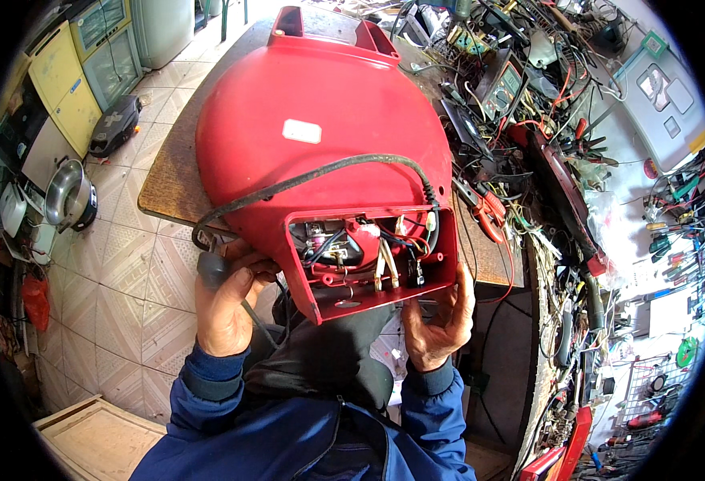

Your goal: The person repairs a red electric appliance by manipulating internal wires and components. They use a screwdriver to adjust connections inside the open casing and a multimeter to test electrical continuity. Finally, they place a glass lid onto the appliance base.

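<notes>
A large rounded red appliance housing rests on the wooden table, its open box-shaped compartment turned toward me. Inside show wires, white connectors and a small metal part. A thick black power cord leaves the compartment's upper right and arches leftward over the housing. My left hand is closed around a rounded black plug beside the compartment's left side; some fingertips are hidden. My right hand grips the housing's lower right corner, thumb under the rim and fingers along the side.
The wooden table reaches past the housing at left. To the right lie tangled wires, red-handled pliers, a multimeter and a grey plastic case. A metal pot and a black case stand on the tiled floor at left.
</notes>
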{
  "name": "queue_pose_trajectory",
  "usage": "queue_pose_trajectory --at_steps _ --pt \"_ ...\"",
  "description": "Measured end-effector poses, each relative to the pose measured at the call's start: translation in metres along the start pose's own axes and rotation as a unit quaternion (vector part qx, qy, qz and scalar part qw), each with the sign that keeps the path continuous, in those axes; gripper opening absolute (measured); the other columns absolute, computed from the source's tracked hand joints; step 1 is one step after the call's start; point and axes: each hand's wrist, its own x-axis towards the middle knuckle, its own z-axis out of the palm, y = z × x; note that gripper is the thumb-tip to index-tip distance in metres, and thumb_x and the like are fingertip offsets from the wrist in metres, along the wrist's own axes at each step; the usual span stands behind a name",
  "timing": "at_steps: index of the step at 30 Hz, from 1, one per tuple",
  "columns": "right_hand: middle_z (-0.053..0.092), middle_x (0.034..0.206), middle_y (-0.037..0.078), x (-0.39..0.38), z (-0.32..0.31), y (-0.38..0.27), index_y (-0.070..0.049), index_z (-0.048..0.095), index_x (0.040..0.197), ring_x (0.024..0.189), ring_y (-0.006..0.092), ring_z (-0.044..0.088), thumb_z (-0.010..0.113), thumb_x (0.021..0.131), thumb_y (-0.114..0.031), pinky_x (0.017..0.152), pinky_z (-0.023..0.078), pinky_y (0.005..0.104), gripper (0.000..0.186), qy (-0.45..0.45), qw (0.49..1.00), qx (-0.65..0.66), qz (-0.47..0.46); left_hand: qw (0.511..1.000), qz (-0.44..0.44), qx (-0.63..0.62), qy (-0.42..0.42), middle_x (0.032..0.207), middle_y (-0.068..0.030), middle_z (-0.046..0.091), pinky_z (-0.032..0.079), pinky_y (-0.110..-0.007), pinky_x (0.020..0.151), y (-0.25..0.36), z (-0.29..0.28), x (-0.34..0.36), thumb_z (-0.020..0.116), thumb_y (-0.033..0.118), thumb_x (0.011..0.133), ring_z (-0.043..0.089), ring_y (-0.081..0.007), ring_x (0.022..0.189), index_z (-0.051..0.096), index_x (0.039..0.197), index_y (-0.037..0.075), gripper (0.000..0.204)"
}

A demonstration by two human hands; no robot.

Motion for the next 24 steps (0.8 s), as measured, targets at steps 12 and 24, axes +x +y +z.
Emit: queue_pose_trajectory --at_steps 12,24 --pt "0.071 0.117 0.021 0.002 0.0 -0.002 0.006 0.043 0.147 0.1 0.026 0.074 0.079 0.074 0.01 0.089 0.058 0.0362 0.081 0.0 1.0 0.009 0.005 1.0 0.001 0.029 0.006 0.125 -0.0192 0.066 0.052 -0.036 0.094 -0.01 -0.012 -0.007 0.068 0.021 0.096 0.066 -0.0234 0.105 0.05 0.136 -0.005 0.051" --pt "0.064 0.082 0.006 -0.042 -0.008 0.02 0.002 0.059 0.096 0.073 0.0106 0.061 0.065 0.093 0.0 0.068 0.05 0.0247 0.007 0.011 0.994 -0.029 0.107 0.903 -0.206 0.287 -0.243 0.083 -0.0047 0.067 0.05 -0.028 0.066 -0.038 0.008 -0.066 0.075 0.011 0.09 0.062 -0.0112 0.071 0.066 0.097 0.001 0.015"
